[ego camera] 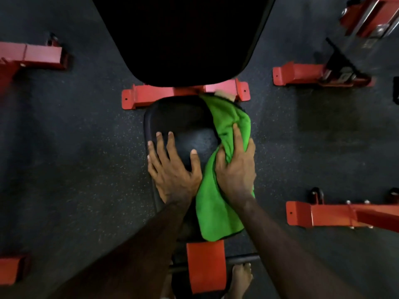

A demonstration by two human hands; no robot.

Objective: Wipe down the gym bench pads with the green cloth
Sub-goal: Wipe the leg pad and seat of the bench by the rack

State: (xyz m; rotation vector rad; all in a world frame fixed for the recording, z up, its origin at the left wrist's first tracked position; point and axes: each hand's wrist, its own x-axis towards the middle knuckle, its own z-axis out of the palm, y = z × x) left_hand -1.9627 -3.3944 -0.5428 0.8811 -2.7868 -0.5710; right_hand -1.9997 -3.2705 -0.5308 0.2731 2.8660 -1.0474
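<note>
The black seat pad (183, 124) of the gym bench lies below me, with the larger black back pad (183, 35) beyond it. A green cloth (224, 203) is draped along the seat pad's right side, from its far corner down past its near end. My right hand (235, 167) grips a bunch of the cloth at the pad's right edge. My left hand (172, 167) rests flat on the seat pad with fingers spread, just left of the cloth.
The bench's red frame shows as a cross foot (185, 94) between the pads and a red post (206, 266) at the near end. Other red machine feet (298, 74) (32, 55) (336, 214) stand on the dark rubber floor. A bare foot (241, 275) is beside the post.
</note>
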